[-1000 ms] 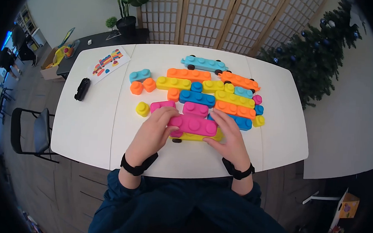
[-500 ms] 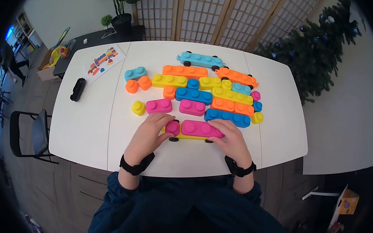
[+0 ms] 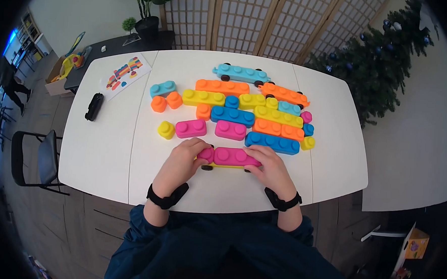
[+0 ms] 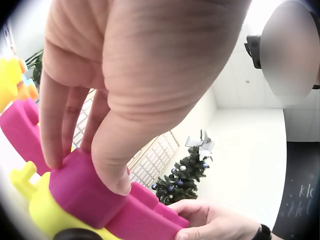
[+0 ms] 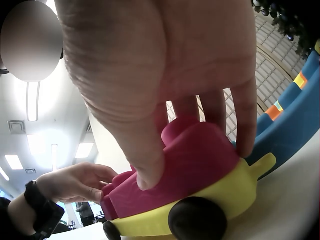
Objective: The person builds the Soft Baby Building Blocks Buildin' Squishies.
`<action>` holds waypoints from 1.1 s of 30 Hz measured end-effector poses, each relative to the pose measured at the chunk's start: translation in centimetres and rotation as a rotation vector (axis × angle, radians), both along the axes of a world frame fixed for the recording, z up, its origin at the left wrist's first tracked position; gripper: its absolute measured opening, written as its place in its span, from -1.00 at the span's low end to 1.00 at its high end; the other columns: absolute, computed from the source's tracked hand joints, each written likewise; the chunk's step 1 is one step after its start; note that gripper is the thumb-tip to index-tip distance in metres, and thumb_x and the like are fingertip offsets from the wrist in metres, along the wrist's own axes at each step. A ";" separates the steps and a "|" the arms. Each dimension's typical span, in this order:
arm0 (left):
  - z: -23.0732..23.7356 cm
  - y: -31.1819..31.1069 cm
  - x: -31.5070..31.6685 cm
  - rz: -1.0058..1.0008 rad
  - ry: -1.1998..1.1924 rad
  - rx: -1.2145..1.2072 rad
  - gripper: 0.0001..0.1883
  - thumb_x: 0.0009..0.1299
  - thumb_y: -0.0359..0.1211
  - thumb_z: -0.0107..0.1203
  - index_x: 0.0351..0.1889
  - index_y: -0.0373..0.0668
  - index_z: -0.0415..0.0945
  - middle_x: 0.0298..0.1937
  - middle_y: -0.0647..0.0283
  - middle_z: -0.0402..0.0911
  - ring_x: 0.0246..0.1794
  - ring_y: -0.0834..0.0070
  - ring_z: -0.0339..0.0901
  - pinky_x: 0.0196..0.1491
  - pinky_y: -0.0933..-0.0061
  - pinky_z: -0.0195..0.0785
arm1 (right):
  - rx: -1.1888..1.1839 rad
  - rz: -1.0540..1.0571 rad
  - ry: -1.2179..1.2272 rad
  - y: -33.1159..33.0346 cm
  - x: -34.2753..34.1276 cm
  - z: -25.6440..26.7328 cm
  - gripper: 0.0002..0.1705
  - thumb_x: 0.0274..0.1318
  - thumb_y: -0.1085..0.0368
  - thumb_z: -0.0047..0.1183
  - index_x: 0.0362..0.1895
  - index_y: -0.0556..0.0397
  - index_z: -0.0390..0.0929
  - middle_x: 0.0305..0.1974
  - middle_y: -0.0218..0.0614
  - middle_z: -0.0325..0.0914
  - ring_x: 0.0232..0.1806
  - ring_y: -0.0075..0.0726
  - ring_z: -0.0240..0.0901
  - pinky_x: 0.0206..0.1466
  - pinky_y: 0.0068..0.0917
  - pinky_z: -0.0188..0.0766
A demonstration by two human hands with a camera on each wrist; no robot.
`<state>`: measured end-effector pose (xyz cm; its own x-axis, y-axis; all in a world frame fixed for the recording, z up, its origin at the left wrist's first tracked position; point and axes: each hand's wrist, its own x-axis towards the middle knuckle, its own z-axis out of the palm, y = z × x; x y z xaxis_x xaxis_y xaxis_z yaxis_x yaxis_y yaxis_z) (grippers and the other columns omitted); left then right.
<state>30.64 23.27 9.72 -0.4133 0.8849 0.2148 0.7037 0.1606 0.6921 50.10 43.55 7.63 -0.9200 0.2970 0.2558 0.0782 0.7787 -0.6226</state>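
Observation:
A yellow wheeled base (image 5: 240,192) with black wheels stands near the front of the table, topped by a small pink block (image 3: 207,155) and a long pink block (image 3: 230,156). The two pink blocks sit end to end in a row. My left hand (image 3: 179,162) pinches the small block at the left end, thumb on the near side and fingers on the far side. With my right hand (image 3: 274,171) I grip the right end of the long block, low over the base. In the right wrist view its lower edge meets the base.
Two pink blocks (image 3: 191,128) and a long blue block (image 3: 272,142) lie just beyond the hands. Further back are several yellow, orange and blue blocks, a teal wheeled car (image 3: 241,72) and an orange one (image 3: 285,95). A picture sheet (image 3: 127,75) lies at the back left.
The long pink block, held raised over the yellow base a second ago, came down onto it and has slid left against the small pink block. Both hands followed closely.

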 end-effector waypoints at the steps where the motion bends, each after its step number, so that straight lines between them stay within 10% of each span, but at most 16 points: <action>1: -0.3 0.0 0.0 0.005 -0.022 0.011 -0.65 0.22 -0.52 0.36 -0.02 -0.23 0.60 -0.05 0.10 0.67 -0.04 0.04 0.63 0.03 0.22 0.54 | -0.022 0.003 -0.002 0.0 0.0 -0.1 -0.41 -0.04 0.39 0.41 0.17 0.04 0.62 0.14 -0.15 0.59 0.17 0.04 0.51 0.24 -0.23 0.48; 30: 0.2 -0.5 -1.3 0.015 0.041 -0.017 -0.59 0.25 -0.43 0.37 0.07 -0.18 0.58 -0.01 0.07 0.65 0.01 0.04 0.62 0.02 0.18 0.52 | -0.112 -0.170 0.118 0.5 1.1 -0.3 -0.68 0.18 0.39 0.28 0.03 0.15 0.61 0.00 -0.12 0.64 0.00 0.02 0.62 0.08 -0.32 0.55; 33: -0.2 -1.7 -3.5 0.248 0.077 0.028 -0.53 0.21 -0.44 0.41 0.11 -0.17 0.58 0.03 0.06 0.64 0.05 0.05 0.59 0.09 0.15 0.49 | -0.111 -0.167 0.118 0.5 1.1 -0.3 -0.67 0.18 0.38 0.27 0.03 0.14 0.60 0.00 -0.12 0.64 0.00 0.01 0.62 0.08 -0.33 0.55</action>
